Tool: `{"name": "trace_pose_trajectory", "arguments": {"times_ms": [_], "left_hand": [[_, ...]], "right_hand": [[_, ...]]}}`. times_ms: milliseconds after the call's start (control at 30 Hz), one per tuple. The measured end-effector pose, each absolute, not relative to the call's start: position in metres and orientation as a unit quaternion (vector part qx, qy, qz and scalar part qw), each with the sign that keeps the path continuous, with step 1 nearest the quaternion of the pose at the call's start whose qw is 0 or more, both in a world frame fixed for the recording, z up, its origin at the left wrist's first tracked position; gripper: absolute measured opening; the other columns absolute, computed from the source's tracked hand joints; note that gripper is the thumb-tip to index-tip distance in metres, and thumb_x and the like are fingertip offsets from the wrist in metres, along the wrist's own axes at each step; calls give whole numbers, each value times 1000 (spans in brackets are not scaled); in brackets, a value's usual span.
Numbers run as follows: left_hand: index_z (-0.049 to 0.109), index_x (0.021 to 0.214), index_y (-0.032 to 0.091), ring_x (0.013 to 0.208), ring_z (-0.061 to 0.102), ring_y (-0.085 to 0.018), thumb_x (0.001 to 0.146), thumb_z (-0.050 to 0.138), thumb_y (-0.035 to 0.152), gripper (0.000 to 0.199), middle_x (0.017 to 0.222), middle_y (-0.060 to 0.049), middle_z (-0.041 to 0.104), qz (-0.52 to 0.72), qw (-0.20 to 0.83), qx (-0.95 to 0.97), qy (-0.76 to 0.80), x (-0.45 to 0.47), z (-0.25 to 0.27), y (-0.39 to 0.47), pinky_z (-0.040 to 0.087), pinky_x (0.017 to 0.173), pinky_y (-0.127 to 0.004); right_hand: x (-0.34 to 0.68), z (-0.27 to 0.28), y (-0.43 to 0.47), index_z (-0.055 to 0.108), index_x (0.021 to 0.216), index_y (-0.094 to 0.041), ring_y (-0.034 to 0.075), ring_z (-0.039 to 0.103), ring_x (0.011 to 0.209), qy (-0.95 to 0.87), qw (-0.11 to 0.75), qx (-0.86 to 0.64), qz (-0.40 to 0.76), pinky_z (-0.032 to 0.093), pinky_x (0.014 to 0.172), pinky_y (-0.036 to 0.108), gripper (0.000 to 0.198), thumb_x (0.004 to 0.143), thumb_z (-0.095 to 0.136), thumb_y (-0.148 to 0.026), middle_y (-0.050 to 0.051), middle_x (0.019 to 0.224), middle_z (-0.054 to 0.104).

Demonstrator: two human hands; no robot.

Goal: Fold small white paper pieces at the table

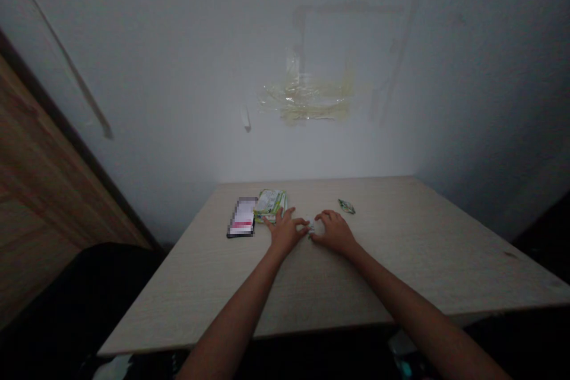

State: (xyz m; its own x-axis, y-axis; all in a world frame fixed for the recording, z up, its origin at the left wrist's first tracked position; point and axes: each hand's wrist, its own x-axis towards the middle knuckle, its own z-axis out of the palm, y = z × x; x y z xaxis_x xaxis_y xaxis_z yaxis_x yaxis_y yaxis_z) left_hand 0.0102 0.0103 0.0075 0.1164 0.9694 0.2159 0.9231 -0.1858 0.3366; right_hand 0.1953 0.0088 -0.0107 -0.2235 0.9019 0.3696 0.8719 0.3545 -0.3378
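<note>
Handling small scrap (311,227), green-white packets (269,204) nearby, print (269,196) unreadable

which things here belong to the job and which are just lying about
Likely part of it:
small pale piece between left hand and right hand
green packets by the left hand
small green packet, similarly coloured

Apparently unrelated:
phone-like device
wall tape

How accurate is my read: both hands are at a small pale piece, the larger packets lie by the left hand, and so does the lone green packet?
Not quite. The head view shows the lone green packet just beyond the right hand, not by the left hand. The rest stands: both hands are at the small pale piece, and the larger packets lie by the left.
</note>
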Motion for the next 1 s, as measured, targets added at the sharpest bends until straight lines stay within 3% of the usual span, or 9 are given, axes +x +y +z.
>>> {"name": "trace_pose_trajectory", "arguments": {"times_ms": [633, 1000], "left_hand": [[72, 102, 47, 143, 20, -36, 80, 62, 55, 25, 149, 4, 43, 207, 56, 746, 631, 9, 4, 12, -1, 107, -75], [72, 102, 47, 143, 22, -36, 80, 63, 56, 26, 148, 4, 44, 197, 49, 745, 636, 10, 5, 11, 4, 110, -72]], "right_hand": [[192, -8, 4, 59, 120, -22, 30, 44, 124, -781, 240, -576, 20, 32, 105, 43, 62, 69, 68, -56, 13, 131, 52], [193, -9, 6, 60, 118, -24, 28, 45, 124, -776, 249, -578, 28, 33, 105, 42, 48, 77, 65, -49, 12, 128, 54]]}}
